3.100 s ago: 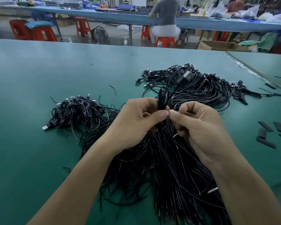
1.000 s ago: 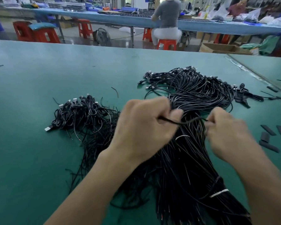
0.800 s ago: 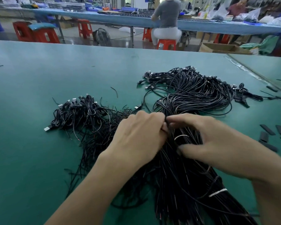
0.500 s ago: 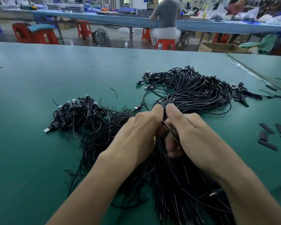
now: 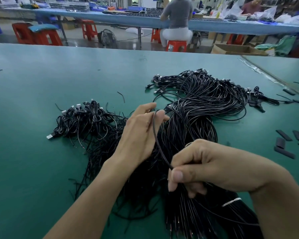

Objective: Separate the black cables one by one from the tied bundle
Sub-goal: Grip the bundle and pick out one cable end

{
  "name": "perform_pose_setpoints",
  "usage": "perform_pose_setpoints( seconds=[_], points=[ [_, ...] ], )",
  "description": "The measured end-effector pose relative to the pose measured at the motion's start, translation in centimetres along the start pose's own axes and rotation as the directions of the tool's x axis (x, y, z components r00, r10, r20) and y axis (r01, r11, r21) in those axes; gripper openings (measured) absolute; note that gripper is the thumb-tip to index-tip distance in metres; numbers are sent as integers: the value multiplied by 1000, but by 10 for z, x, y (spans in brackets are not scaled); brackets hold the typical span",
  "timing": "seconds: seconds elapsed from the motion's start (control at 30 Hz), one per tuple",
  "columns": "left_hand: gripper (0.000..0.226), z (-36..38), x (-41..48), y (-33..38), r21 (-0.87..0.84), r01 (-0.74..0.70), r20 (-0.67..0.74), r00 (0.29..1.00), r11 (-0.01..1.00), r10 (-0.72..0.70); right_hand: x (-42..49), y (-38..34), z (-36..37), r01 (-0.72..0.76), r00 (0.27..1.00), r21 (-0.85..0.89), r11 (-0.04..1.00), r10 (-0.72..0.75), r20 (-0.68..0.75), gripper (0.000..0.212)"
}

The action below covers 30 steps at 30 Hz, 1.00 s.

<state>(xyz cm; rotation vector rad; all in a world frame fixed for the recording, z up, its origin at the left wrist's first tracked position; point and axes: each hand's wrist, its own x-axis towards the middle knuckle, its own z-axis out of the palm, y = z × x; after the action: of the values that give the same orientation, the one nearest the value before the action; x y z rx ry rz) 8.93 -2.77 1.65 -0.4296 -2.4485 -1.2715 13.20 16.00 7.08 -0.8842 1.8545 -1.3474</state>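
Green tabletop (image 5: 41,169) carries the tied cable bundle (image 5: 193,128). Above it, the right hand (image 5: 211,168), nearer the body, has a narrow grip pinching one black cable (image 5: 158,144). The cable's length runs up and away to the left hand (image 5: 138,135), which apparently pinches it too.

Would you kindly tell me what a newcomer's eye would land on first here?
First, the large tied bundle of black cables sprawling across the middle of the green table. Above it, the left hand and right hand pinch a single thin black cable stretched between them. A smaller heap of coiled black cables lies to the left.
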Motion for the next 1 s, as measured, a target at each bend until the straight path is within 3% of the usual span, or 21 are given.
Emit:
perform_pose_setpoints(
  seconds=[0.07,0.1,0.2,0.27,0.33,0.4,0.47,0.53,0.57,0.63,0.7,0.77,0.87,0.93,1.0],
  points=[
    [41,5,1,8,-8,-97,-62,993,995,97,0,2,-1,-9,1000,7,1000,9,18,18],
    [44,6,1,13,-60,-80,-94,993,995,74,0,2,-1,0,1000,29,1000,-1,29,18],
    [66,-1,3,26,-464,82,-166,970,882,-177,-1,-1,1,-24,997,28,999,22,79,20],
    [64,-7,6,25,-553,107,-210,942,827,-262,0,1,3,-64,995,-5,998,64,78,21],
    [65,-14,7,28,-558,149,-195,933,817,-303,2,4,3,-122,992,-80,989,119,-45,25],
    [76,-18,8,30,-534,152,-163,947,832,-278,6,10,1,-211,950,-215,954,147,-276,31],
    [76,-21,7,34,-530,111,-188,951,841,-244,9,16,-2,-304,851,-275,912,130,-509,32],
    [55,-24,7,33,-442,38,-307,932,896,-191,9,23,-8,-412,677,-265,872,99,-729,33],
    [50,-25,7,31,-313,-3,-391,912,950,-125,9,25,-10,-469,572,-245,849,80,-816,35],
    [47,-27,7,30,-49,-77,-505,862,996,42,6,30,-16,-574,389,-177,800,75,-918,38],
    [34,-27,4,33,14,-161,-497,855,987,146,1,33,-20,-673,298,-120,730,120,-947,38],
    [27,-27,5,34,-45,-137,-459,882,990,101,-2,33,-22,-751,300,-111,651,186,-936,32],
    [47,-25,6,32,-23,-35,-288,957,999,27,-4,20,-17,-785,421,-265,560,170,-891,23],
    [46,-19,4,33,69,-47,-163,985,996,58,-3,7,-9,-619,615,-408,671,92,-783,53],
    [35,-14,2,33,132,-71,-49,996,989,79,3,-8,5,-363,753,-398,842,14,-658,71]
  ],
)
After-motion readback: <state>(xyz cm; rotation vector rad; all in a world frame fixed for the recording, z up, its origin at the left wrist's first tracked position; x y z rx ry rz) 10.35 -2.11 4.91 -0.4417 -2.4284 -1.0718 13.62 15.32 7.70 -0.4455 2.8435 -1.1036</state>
